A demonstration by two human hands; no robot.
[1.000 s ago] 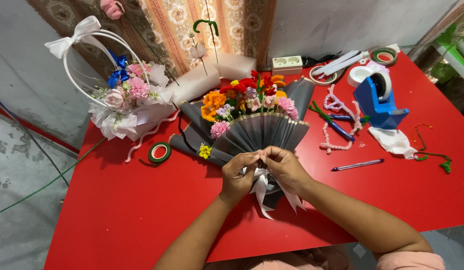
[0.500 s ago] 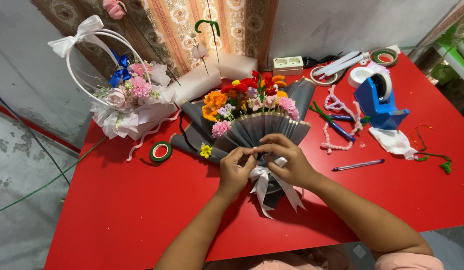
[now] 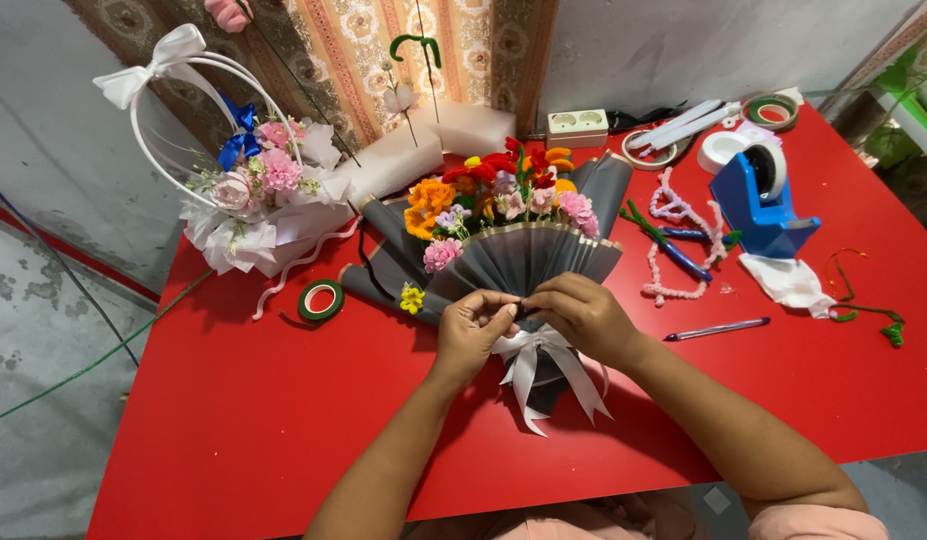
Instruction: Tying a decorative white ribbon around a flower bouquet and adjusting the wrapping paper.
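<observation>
A bouquet of colourful flowers [image 3: 493, 200] lies on the red table [image 3: 233, 420], wrapped in pleated dark grey paper [image 3: 523, 262]. A white ribbon bow [image 3: 543, 370] is tied round its neck. My left hand [image 3: 471, 330] and my right hand [image 3: 581, 315] meet just above the bow, fingertips pinching the wrap at its gathered neck.
A white basket with pink flowers and a bow [image 3: 248, 190] stands at the back left. A roll of green tape [image 3: 321, 300] lies near it. To the right are a blue tape dispenser [image 3: 758, 200], pink and green pipe cleaners [image 3: 673, 230], a pen [image 3: 718, 328] and more tape rolls [image 3: 771, 110].
Both hands have shifted slightly up from the bow to the neck of the wrap. The bouquet stays in place.
</observation>
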